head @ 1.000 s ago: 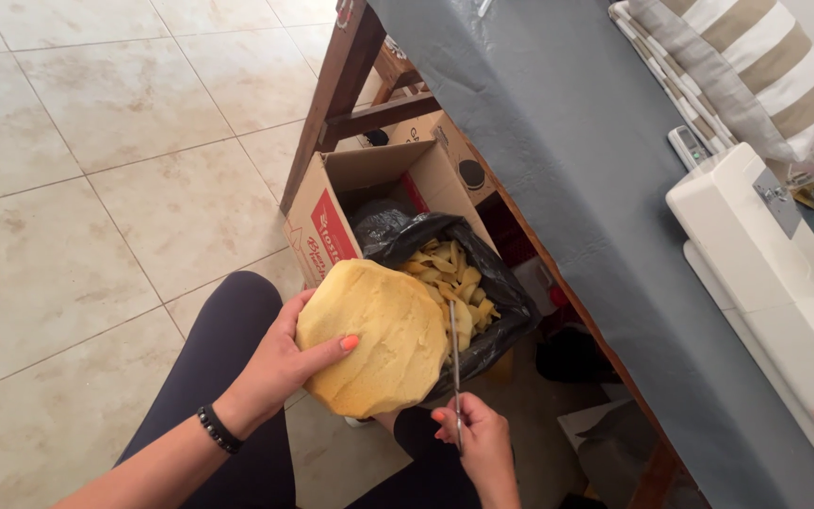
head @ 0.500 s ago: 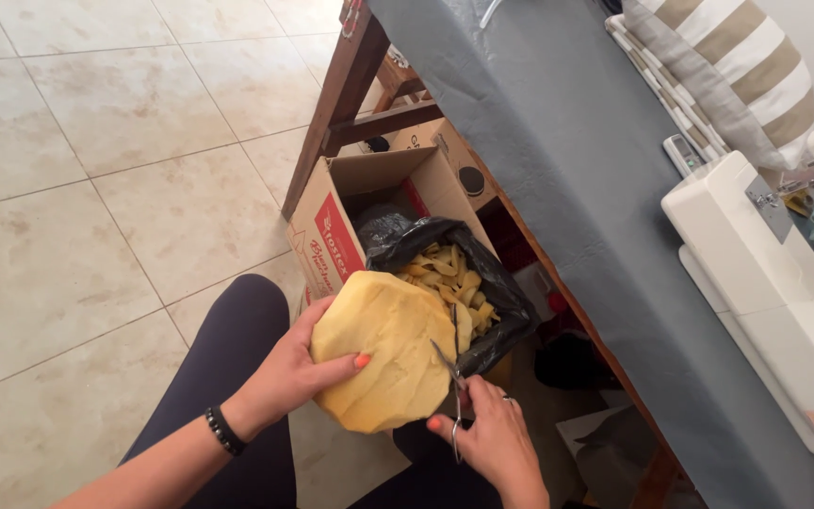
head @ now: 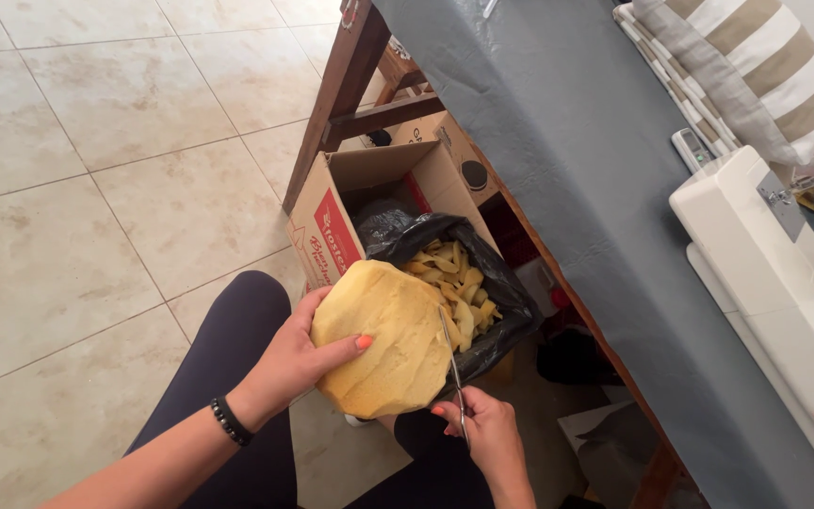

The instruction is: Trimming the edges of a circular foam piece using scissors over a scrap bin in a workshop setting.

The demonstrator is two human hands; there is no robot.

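My left hand [head: 299, 356] grips a rounded, domed piece of yellow foam [head: 390, 335] from its left side, thumb across the top. My right hand [head: 487, 434] holds a pair of scissors [head: 451, 363], whose blades run up along the foam's right edge. Both hands are above my lap, just in front of a black bag [head: 482, 283] that holds several yellow foam trimmings [head: 454, 278]. The bag sits in an open cardboard box [head: 332, 221] on the floor.
A wooden table [head: 577, 141] with a dark grey cloth stands to the right, its leg beside the box. A white sewing machine [head: 774, 292] and a striped cushion [head: 746, 66] rest on it. Beige floor tiles [head: 96, 188] spread to the left.
The foam has been turned in my left hand, from a flatter face to a ridged side and back toward the dome. The scissors stay at its right edge.
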